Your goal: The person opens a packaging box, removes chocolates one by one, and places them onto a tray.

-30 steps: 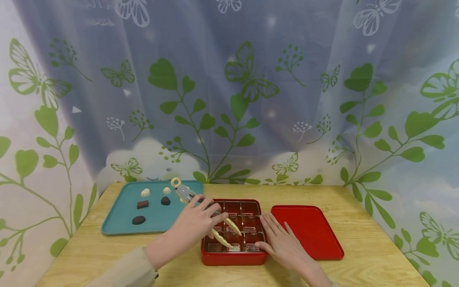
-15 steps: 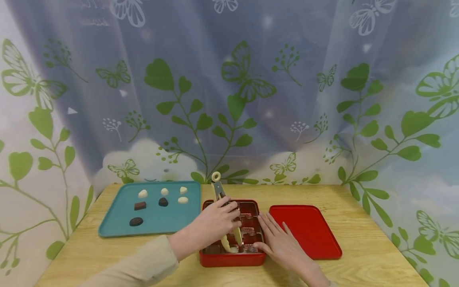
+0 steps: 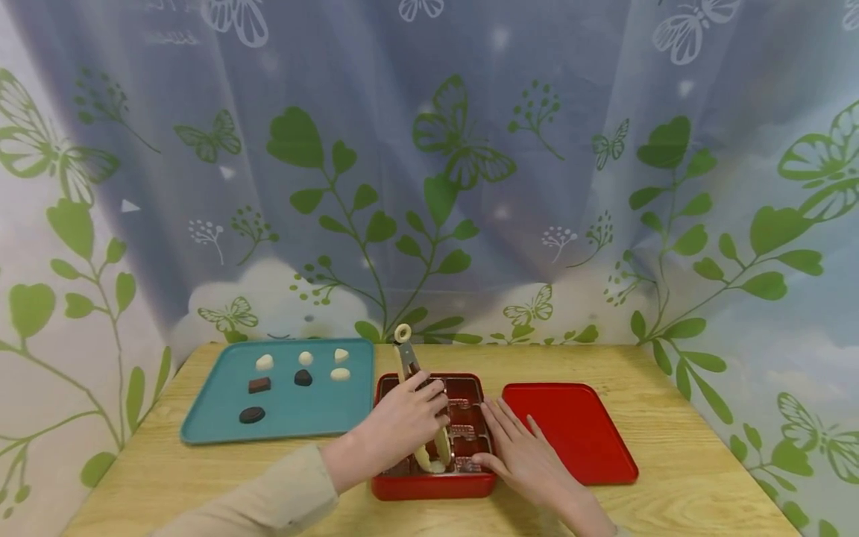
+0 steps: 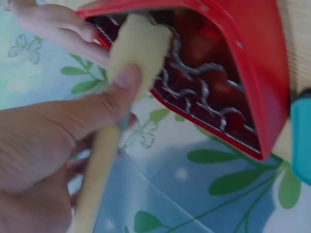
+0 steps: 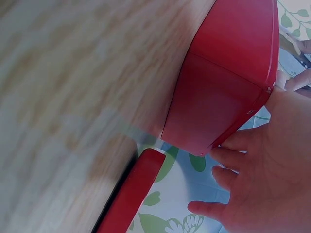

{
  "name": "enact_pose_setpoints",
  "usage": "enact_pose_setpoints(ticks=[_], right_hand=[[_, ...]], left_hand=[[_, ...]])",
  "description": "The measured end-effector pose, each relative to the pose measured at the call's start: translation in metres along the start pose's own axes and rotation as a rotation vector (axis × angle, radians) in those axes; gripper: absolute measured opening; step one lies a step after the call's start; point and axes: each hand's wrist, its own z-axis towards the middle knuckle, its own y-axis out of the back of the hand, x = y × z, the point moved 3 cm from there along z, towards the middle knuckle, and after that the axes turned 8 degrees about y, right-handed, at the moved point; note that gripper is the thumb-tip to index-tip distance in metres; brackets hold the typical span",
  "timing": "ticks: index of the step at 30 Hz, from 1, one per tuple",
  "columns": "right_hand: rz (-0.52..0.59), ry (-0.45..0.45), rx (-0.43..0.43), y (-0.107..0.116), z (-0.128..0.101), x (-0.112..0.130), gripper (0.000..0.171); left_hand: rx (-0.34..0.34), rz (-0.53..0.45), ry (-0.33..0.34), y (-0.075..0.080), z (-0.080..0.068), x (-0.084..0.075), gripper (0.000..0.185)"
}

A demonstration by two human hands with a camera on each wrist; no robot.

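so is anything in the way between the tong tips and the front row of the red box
Nothing visible. The left hand grips the tongs, whose tips already reach down into a front compartment of the red box. The right hand rests flat on the box's right edge, clear of the tips.

A light wooden worktop [image 3: 671, 418] carries three things side by side. At the left lies a teal tray [image 3: 215, 418], in the middle a red compartmented box [image 3: 432, 488], and just right of it, flat on the wood, the red lid [image 3: 570, 429].
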Motion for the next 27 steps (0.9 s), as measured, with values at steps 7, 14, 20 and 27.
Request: enact_pose_setpoints(ticks=[7, 14, 20, 27], right_hand=[[0.001, -0.005, 0.009, -0.001, 0.001, 0.001, 0.078], [-0.005, -0.016, 0.016, 0.001, 0.001, 0.001, 0.078], [0.003, -0.017, 0.019, 0.001, 0.001, 0.0, 0.078], [0.01, -0.018, 0.017, 0.002, 0.001, 0.001, 0.077]], left_hand=[[-0.017, 0.064, 0.07, 0.018, -0.004, -0.005, 0.023], [-0.031, 0.092, 0.002, 0.02, 0.002, -0.007, 0.021], [-0.035, 0.093, -0.106, 0.004, 0.006, -0.005, 0.025], [-0.106, 0.104, -0.232, -0.003, 0.001, 0.007, 0.043]])
